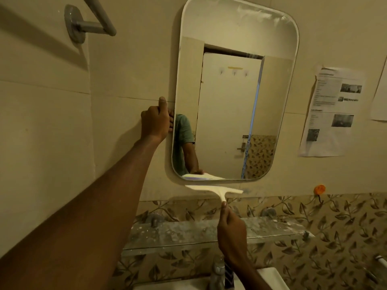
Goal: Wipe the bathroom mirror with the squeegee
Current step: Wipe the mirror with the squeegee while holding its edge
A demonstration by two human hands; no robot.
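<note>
A tall mirror [234, 114] with rounded corners hangs on the beige wall. My left hand [156, 121] grips its left edge, fingers curled round the rim. My right hand [231, 233] holds the handle of a white squeegee [213, 190]. The squeegee's blade lies level just below the mirror's bottom edge, against the wall. Its reflection shows in the lowest strip of the glass. Smears remain near the mirror's top right.
A dusty glass shelf [188, 233] runs under the mirror, above a tap [217, 273] and white basin [270, 277]. A grey towel rail [92, 26] sticks out at upper left. Printed papers [333, 111] and an orange hook [319, 190] are on the wall at right.
</note>
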